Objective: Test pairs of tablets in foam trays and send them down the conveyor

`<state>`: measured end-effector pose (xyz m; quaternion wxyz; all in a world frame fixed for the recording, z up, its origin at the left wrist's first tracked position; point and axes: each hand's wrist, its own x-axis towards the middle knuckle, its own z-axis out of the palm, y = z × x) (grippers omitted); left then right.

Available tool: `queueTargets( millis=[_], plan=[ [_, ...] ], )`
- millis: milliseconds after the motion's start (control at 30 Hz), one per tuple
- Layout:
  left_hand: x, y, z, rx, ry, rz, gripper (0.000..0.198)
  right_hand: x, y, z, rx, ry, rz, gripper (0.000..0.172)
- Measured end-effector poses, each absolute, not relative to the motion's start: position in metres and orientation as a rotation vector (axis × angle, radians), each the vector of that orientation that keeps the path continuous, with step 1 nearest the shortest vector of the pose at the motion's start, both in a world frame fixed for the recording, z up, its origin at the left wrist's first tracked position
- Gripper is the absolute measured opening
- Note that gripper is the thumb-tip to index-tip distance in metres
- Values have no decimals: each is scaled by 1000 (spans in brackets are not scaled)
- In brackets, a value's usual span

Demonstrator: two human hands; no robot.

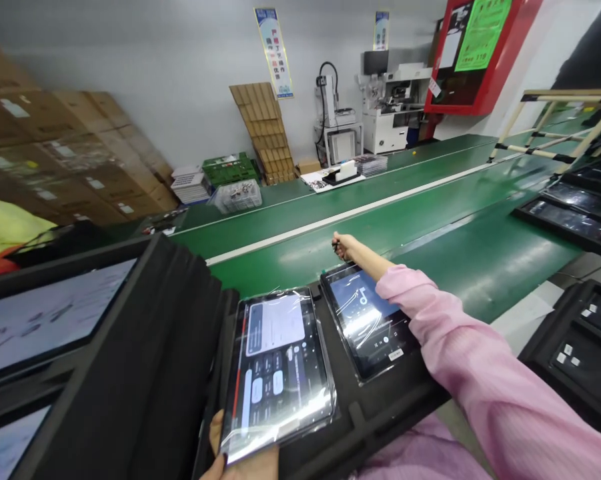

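Observation:
My left hand (217,463) grips the near left corner of a tablet (280,373) in clear film, its screen lit with panels and buttons. The tablet sits over the left side of a black foam tray (350,407); I cannot tell whether it rests on it. A second tablet (365,320), showing a music-note screen, lies in the tray's right side. My right hand (343,247) is closed above the green belt, past that tablet's far edge. Something small and dark shows at its fingers, too small to name. My right forearm, in a pink sleeve, crosses the second tablet.
Stacked black foam trays (175,347) stand at left, the top one holding lit tablets. More black trays (580,347) are at right. The green conveyor (290,253) runs across; a plastic bin (237,197) and white board (320,183) stand beyond. A tube frame (560,127) spans the belt.

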<state>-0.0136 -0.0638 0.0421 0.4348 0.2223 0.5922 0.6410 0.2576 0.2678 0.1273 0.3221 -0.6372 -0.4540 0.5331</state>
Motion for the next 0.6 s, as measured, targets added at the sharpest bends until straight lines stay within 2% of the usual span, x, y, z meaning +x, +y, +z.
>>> queueTargets(
  millis=[67, 133, 200, 267, 367, 433, 500, 600],
  plan=[
    [-5, -64, 55, 308, 1417, 1714, 40, 267, 268, 140, -1608, -1121, 1362, 36],
    [1, -65, 68, 313, 1422, 1745, 34, 284, 265, 157, -1537, -1077, 1295, 45],
    [-1, -69, 76, 563, 1536, 1778, 32, 310, 258, 176, -1472, -1056, 1214, 48],
    [-10, -74, 78, 947, 1725, 1759, 38, 342, 245, 192, -1412, -1056, 1123, 47],
    [-23, -79, 78, 1607, 1972, 1477, 46, 390, 215, 201, -1368, -1219, 805, 39],
    [-21, -76, 79, 2055, 1940, 1229, 46, 416, 189, 194, -1454, -1356, 681, 24],
    [-11, -66, 81, 2413, 1810, 993, 48, 437, 160, 176, -1635, -1495, 467, 15],
    [10, -50, 82, 2640, 1690, 672, 53, 460, 119, 133, -1995, -1783, 127, 13]
  ],
)
